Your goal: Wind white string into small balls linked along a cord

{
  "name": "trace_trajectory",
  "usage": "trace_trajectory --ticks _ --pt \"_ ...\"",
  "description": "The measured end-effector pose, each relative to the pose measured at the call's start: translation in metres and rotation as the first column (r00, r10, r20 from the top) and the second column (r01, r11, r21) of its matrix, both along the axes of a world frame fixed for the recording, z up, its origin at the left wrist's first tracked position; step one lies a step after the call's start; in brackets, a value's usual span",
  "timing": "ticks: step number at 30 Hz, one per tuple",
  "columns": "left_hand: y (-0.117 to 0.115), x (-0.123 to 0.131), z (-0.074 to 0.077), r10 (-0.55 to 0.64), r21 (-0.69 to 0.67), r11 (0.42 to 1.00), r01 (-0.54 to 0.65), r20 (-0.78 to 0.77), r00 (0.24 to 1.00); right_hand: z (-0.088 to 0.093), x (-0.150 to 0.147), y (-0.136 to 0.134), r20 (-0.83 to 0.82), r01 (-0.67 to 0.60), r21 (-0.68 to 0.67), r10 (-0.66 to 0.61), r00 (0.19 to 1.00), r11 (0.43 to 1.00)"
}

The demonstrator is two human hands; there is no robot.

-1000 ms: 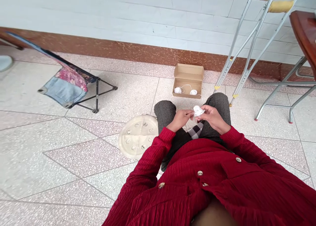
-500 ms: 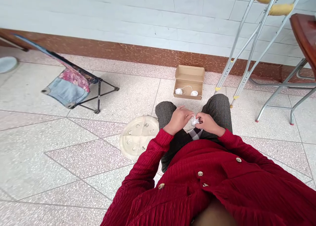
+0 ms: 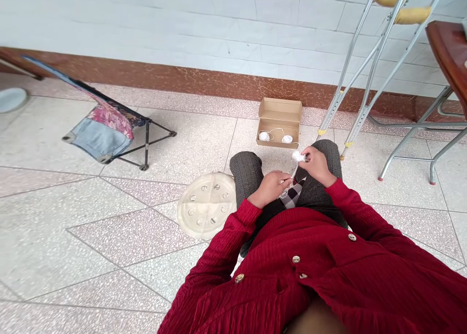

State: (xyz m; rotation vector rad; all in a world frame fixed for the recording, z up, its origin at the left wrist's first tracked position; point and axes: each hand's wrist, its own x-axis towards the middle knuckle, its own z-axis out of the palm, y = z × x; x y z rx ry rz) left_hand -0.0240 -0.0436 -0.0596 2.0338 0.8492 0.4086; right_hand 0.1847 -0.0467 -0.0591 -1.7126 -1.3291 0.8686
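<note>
Over my right knee, my right hand [image 3: 315, 165] is closed on a small fluffy bundle of white yarn [image 3: 297, 156]. My left hand [image 3: 273, 188], lower and to the left between the knees, pinches a taut white strand [image 3: 294, 171] that runs up to that bundle. Whether a thin tool is also in the left fingers cannot be made out. On the floor beyond my knees, an open cardboard box [image 3: 279, 111] holds two white yarn balls, one on the left [image 3: 264, 136] and one on the right [image 3: 287, 139]. A strand trails over the box's front right corner towards my right hand.
A round cream stool [image 3: 206, 205] stands by my left leg. Farther left is a folding chair [image 3: 100, 134] with a fabric seat. Metal crutches [image 3: 361, 115] lean on the tiled wall at the right, beside a brown chair [image 3: 448, 52] with metal legs.
My right hand has moved up and away from my left with the white yarn bundle, drawing a strand out between them. My left hand has shifted slightly down and right.
</note>
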Motion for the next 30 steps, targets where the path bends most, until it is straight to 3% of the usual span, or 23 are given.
trace_trajectory --ticks 2,3,5,8,11,14,16,18,21,24,26,28,30 --pt "0.007 -0.005 0.002 0.012 0.076 0.997 -0.010 -0.018 1.000 -0.011 -0.005 -0.010 0.160 -0.156 -0.024 0.158 0.974 0.987" --pt "0.011 -0.008 0.003 0.019 0.102 0.995 -0.017 -0.017 1.000 -0.014 -0.009 -0.017 0.147 -0.238 -0.072 0.246 0.958 0.969" --pt "0.019 -0.012 0.005 0.020 0.121 0.992 -0.020 0.001 1.000 -0.014 -0.017 -0.031 -0.054 -0.375 -0.188 0.371 0.927 0.908" --pt "0.023 -0.014 0.003 0.032 0.051 0.998 -0.035 0.072 0.997 0.000 -0.021 -0.042 -0.481 -0.527 -0.254 0.367 0.796 0.811" --pt "0.017 -0.010 0.000 0.119 -0.103 0.989 -0.103 0.157 0.980 0.024 -0.016 -0.038 -0.651 -0.526 -0.214 0.281 0.705 0.823" --pt "0.006 -0.002 -0.003 0.132 -0.215 0.972 -0.097 0.156 0.979 0.036 -0.009 -0.023 -0.625 -0.307 -0.179 0.133 0.769 0.935" --pt "-0.002 0.003 -0.002 0.095 -0.242 0.968 -0.060 0.136 0.986 0.032 -0.007 -0.011 -0.572 -0.138 -0.146 0.030 0.820 0.980" --pt "-0.008 0.007 0.000 0.062 -0.218 0.975 -0.036 0.114 0.992 0.019 -0.005 -0.001 -0.481 -0.034 -0.130 -0.033 0.876 0.991" --pt "-0.009 0.007 0.005 0.005 -0.116 0.993 0.000 0.035 0.999 -0.003 -0.005 0.003 -0.232 0.009 -0.128 -0.038 0.972 0.992" --pt "-0.001 0.002 0.007 -0.029 0.009 1.000 0.030 -0.078 0.996 -0.015 -0.009 -0.008 0.073 -0.077 -0.072 0.082 0.994 0.994" --pt "0.007 -0.002 0.006 -0.020 0.106 0.994 0.032 -0.115 0.993 -0.016 -0.012 -0.019 0.139 -0.203 -0.069 0.210 0.968 0.977" --pt "0.014 -0.006 0.005 -0.016 0.174 0.984 0.033 -0.101 0.995 -0.014 -0.014 -0.029 0.011 -0.324 -0.144 0.329 0.944 0.935" --pt "0.019 -0.008 0.004 -0.027 0.167 0.985 0.035 -0.050 0.998 -0.009 -0.014 -0.036 -0.251 -0.434 -0.250 0.375 0.892 0.866"
